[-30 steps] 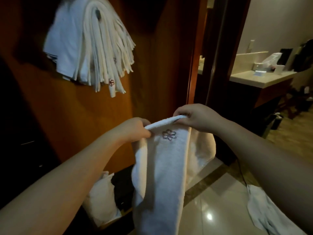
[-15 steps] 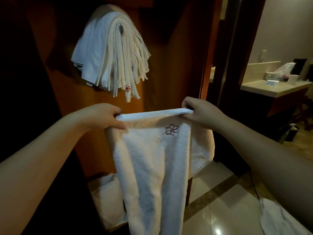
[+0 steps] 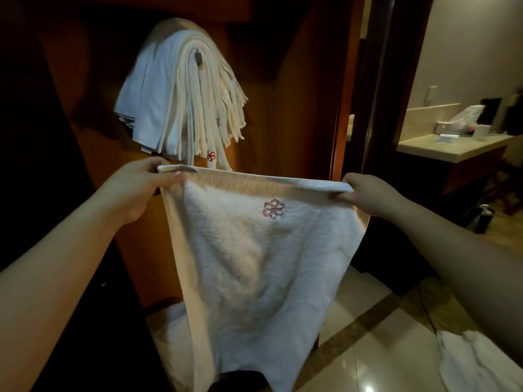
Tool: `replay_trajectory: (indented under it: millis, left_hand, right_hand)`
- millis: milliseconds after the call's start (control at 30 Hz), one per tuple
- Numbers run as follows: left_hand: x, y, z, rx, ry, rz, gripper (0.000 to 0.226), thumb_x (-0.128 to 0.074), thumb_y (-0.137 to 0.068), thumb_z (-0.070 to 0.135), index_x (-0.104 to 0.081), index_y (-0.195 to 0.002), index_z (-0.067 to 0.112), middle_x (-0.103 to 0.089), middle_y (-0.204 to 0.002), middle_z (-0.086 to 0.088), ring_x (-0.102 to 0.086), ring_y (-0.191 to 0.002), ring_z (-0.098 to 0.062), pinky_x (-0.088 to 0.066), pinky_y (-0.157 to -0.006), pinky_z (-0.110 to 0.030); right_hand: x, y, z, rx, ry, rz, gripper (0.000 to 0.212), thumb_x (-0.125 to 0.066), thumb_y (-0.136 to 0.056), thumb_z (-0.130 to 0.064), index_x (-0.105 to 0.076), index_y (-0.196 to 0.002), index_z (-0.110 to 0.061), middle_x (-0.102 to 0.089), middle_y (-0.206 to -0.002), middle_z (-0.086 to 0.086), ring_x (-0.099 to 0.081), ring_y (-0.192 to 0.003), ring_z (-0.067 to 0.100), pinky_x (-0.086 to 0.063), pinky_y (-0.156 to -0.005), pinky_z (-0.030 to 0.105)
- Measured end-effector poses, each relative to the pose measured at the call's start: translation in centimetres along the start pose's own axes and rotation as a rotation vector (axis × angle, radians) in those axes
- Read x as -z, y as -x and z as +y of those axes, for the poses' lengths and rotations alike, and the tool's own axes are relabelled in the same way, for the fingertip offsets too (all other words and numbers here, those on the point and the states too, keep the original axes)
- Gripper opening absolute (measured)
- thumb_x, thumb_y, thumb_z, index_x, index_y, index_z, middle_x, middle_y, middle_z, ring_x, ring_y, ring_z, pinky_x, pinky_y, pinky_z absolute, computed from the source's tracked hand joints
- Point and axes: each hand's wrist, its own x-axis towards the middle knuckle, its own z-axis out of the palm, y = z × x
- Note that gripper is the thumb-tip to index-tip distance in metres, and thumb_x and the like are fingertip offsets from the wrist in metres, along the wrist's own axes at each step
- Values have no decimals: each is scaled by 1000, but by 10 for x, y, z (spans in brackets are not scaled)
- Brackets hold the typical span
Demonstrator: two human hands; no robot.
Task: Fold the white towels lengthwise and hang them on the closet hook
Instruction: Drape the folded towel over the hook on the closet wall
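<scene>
White terry towel [image 3: 254,264] hangs spread between our two hands, its embroidered flower emblem [image 3: 273,209] just below the top hem. Our left hand [image 3: 135,185] pinches the left corner between thumb and fingers; our right hand [image 3: 368,195] pinches the right corner, fingers curled round it. Above our left fingers, folded towels [image 3: 181,94] drape over the closet hook [image 3: 198,56]. Beyond our right fingers stands a pale counter [image 3: 450,147].
</scene>
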Motion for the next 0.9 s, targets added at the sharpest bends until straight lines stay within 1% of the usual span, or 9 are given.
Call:
replay_trajectory:
  millis: [167,367,433,500,600,700,767,833,900]
  left_hand:
    - [3,-16,-31,74,393,-169,37,-66,-88,36,-72,-119,17,-73,-117,-8,-70,-107,-23,-59,-78,-32]
    - [-13,-26,-35,243,411,28,22,-63,-93,25,-73,-111,15,-76,-106,-8,-75,-91,-20,-60,-64,-29]
    - [-21,-26,-38,314,426,76,14,-60,-98,21,-71,-105,16,-78,-93,-5,-76,-77,-15,-57,-60,-29]
    - [-29,-23,-39,376,451,128,11,-60,-98,18,-70,-100,14,-78,-80,-3,-75,-68,-13,-56,-55,-28]
    - [-37,-16,-40,426,478,179,8,-63,-97,17,-68,-96,11,-76,-83,-6,-74,-73,-17,-56,-55,-31]
    - [-48,-7,-39,378,487,157,12,-62,-97,20,-68,-104,12,-77,-92,-7,-75,-81,-19,-57,-59,-32]
    - [-59,1,-37,344,485,139,15,-63,-96,23,-69,-108,15,-78,-93,-4,-76,-84,-19,-59,-62,-32]
    - [-73,10,-34,319,489,113,20,-63,-96,25,-71,-111,16,-78,-98,-4,-75,-91,-22,-59,-70,-36]
    - [-86,19,-29,282,507,53,25,-60,-97,24,-71,-117,14,-77,-104,-7,-74,-97,-24,-59,-73,-36]
  right_hand:
    - [0,-6,9,-65,24,-49,42,-67,-82,-62,-63,-78,-21,-61,-76,0,-55,-67,15,-41,-58,29]
    - [-9,0,1,-83,61,-211,72,-38,-74,-84,-62,-80,-17,-58,-77,-1,-54,-68,13,-39,-59,27]
    - [-10,2,0,-102,19,-296,67,-36,-82,-82,-62,-92,-21,-63,-90,0,-60,-80,14,-46,-67,28]
    - [-11,3,-1,-143,-17,-383,46,-43,-95,-70,-58,-100,-27,-65,-98,2,-66,-89,20,-51,-74,33]
    - [-13,7,-10,-164,-12,-453,20,-50,-95,-51,-51,-106,-34,-65,-106,6,-68,-95,30,-58,-76,39]
    - [-15,13,-29,-165,-273,-472,31,-59,-92,-42,-50,-122,-48,-58,-116,-2,-67,-96,25,-63,-80,39]
    - [-17,20,-46,-159,-564,-495,25,-61,-96,-33,-63,-115,-50,-56,-116,-3,-63,-85,14,-60,-68,29]
    - [-17,28,-65,-147,-847,-551,24,-59,-100,-24,-74,-108,-41,-58,-104,8,-56,-69,11,-48,-56,23]
    - [-17,35,-83,-106,-1011,-610,27,-55,-101,-16,-77,-107,-31,-65,-95,8,-61,-69,9,-46,-54,21]
